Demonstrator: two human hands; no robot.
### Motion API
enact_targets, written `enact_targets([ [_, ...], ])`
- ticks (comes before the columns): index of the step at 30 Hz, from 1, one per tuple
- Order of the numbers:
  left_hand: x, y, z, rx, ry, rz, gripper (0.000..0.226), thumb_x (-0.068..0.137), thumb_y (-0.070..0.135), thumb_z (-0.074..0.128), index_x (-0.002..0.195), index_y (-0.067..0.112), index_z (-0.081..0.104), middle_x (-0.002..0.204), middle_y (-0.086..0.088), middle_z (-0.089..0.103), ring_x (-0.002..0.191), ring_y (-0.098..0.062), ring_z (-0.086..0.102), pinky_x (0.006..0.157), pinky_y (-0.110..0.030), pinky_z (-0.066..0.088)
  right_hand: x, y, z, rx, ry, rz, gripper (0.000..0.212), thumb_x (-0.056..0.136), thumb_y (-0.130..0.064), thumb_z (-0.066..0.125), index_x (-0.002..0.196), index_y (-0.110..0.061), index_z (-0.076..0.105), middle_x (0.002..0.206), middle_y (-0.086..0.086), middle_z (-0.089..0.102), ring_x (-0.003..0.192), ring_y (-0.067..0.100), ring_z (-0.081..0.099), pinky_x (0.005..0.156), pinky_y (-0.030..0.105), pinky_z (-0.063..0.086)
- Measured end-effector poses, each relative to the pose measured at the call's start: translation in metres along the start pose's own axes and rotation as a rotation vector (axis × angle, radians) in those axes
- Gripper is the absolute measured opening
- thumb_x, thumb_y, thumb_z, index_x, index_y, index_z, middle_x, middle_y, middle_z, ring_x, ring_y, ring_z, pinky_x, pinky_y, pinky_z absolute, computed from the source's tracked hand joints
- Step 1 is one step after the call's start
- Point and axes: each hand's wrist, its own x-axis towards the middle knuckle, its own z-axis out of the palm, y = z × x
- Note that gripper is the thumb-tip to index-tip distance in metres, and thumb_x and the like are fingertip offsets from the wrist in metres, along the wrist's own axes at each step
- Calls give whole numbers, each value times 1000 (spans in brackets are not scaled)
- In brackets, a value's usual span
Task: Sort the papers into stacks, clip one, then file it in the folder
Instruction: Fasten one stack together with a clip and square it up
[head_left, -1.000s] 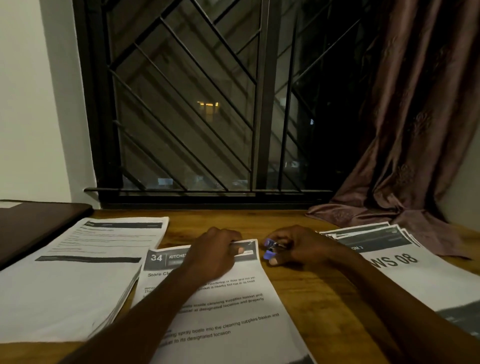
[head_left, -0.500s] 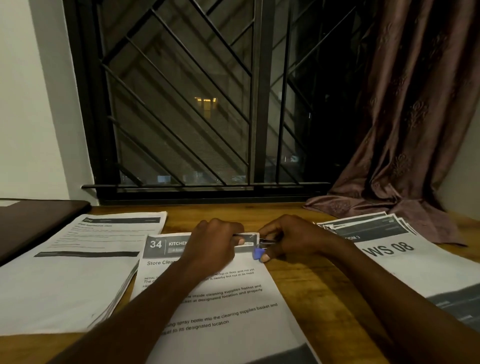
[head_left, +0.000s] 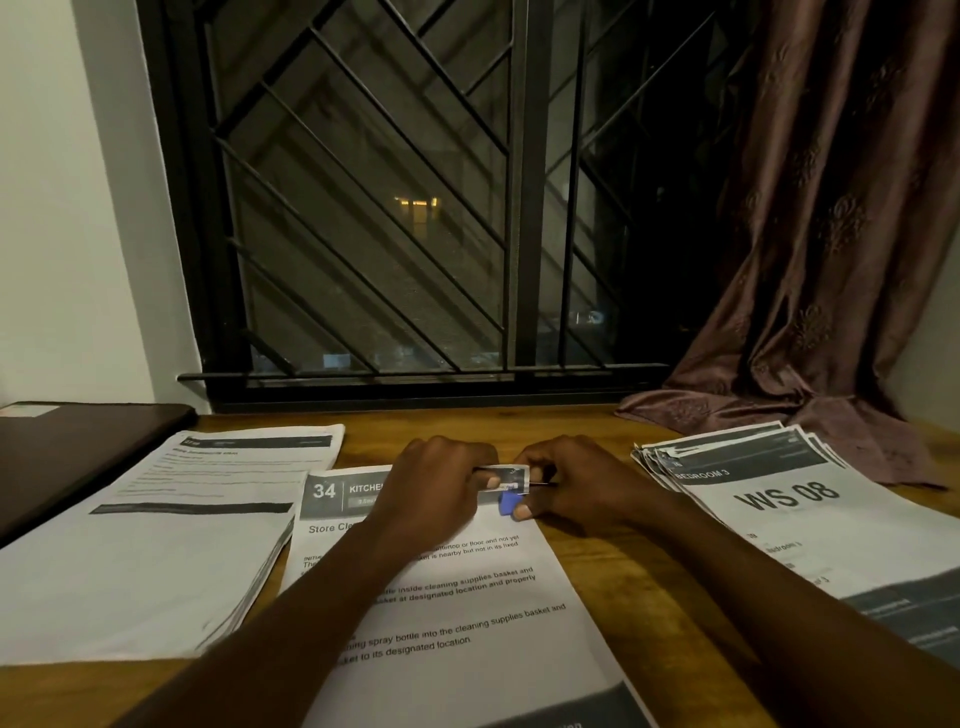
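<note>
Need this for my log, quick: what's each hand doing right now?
Left hand: pinches the top corner of the middle stack.
Right hand: pinches the blue clip at that corner.

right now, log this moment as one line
step: clipping | left hand: pinches top right corner of kitchen stack | right hand: pinches blue clip at that corner | clip seated: cannot tell

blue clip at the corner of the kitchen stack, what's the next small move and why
Probably slide the blue clip further onto the top right corner of the kitchen stack. The right hand pinches it at that edge, the left hand grips the corner steady; whether it already bites is unclear.
</note>
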Motion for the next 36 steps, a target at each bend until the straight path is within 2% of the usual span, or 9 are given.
enact_targets([
  [2, 1, -1, -3, -21, -42, -7, 18, 93, 37, 57, 85, 26, 68, 74, 4, 68, 69, -14, 57, 60, -28, 31, -1, -2, 1, -1, -5, -2, 18, 75, -25, 78, 83, -27, 62, 80, -10, 62, 73, 6, 55, 61, 20, 42],
  [5, 2, 0, -8, -24, -146, -22, 39, 82, 64, 61, 105, 33, 69, 93, 12, 71, 86, -8, 61, 77, -31, 45, -2, -1, 1, -22, 5, -18, 19, 76, -23, 77, 93, -20, 68, 83, -7, 65, 77, 10, 58, 64, 22, 44],
  [7, 4, 5, -12, -24, -210, -68, 54, 71, 72, 66, 110, 35, 67, 101, 15, 69, 90, -6, 56, 80, -31, 41, -3, 0, 2, -43, 28, -41, 17, 79, -20, 74, 94, -18, 68, 83, -7, 65, 75, 7, 57, 61, 18, 43],
  [14, 2, 17, -7, 66, -208, -101, 34, 80, 56, 70, 102, 30, 68, 102, 6, 70, 97, -15, 59, 82, -32, 38, -3, -2, 7, -119, 28, -52, 13, 82, -18, 70, 94, -15, 67, 84, -1, 65, 80, 15, 59, 69, 30, 49],
  [19, 1, 20, -5, 82, -211, -97, 32, 83, 54, 67, 98, 27, 63, 96, 5, 67, 86, -14, 54, 76, -31, 33, -1, -4, 9, -156, 46, -42, 13, 82, -17, 68, 79, -24, 57, 76, -6, 57, 73, 9, 51, 56, 21, 38],
  [24, 1, 20, -4, 95, -189, -52, 28, 87, 48, 63, 100, 23, 62, 97, 0, 68, 92, -20, 59, 81, -32, 33, 2, -4, 11, -158, 44, -36, 10, 82, -18, 68, 92, -18, 65, 89, 1, 64, 82, 12, 49, 64, 27, 42],
  [28, -3, 22, -1, 99, -164, -24, 22, 90, 38, 62, 101, 19, 61, 98, -2, 69, 88, -19, 59, 76, -29, 32, 0, -6, 10, -170, 52, -59, 10, 83, -16, 67, 93, -15, 67, 82, -2, 61, 78, 14, 53, 64, 29, 44],
  [32, -4, 15, 0, -43, -200, -94, 27, 84, 44, 70, 102, 25, 63, 97, 5, 68, 85, -13, 58, 67, -27, 38, 0, -2, 8, -116, 19, -84, 15, 82, -21, 71, 95, -15, 67, 88, -1, 67, 80, 13, 59, 70, 31, 50],
  [36, 0, 5, 0, -166, -318, -222, 51, 71, 55, 78, 115, 40, 55, 110, 8, 64, 96, -12, 59, 75, -30, 50, -1, 0, -4, -85, -109, -33, 19, 80, -25, 73, 95, -23, 61, 92, -5, 63, 75, 5, 55, 61, 18, 44],
])
